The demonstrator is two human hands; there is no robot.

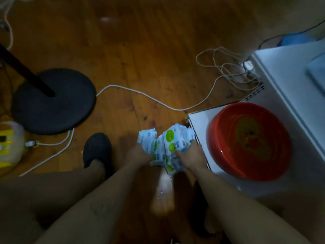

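Note:
A bundle of several white packets with green circles and blue print (167,147) is held low over the wooden floor, just left of a white box. My left hand (140,154) grips the bundle's left side, fingers curled around the packets. My right hand (191,155) grips its right side, thumb on top and fingers spread over the wrappers. A clear plastic bag (163,192) hangs below the bundle, blurred. The undersides of the packets are hidden by my hands.
A red basin (249,141) sits on a low white box (198,120) beside a taller white appliance (284,71). White cables (140,93) cross the floor. A black round stand base (52,101) lies left, a yellow-white container (10,143) far left. My slippered foot (96,148) stands nearby.

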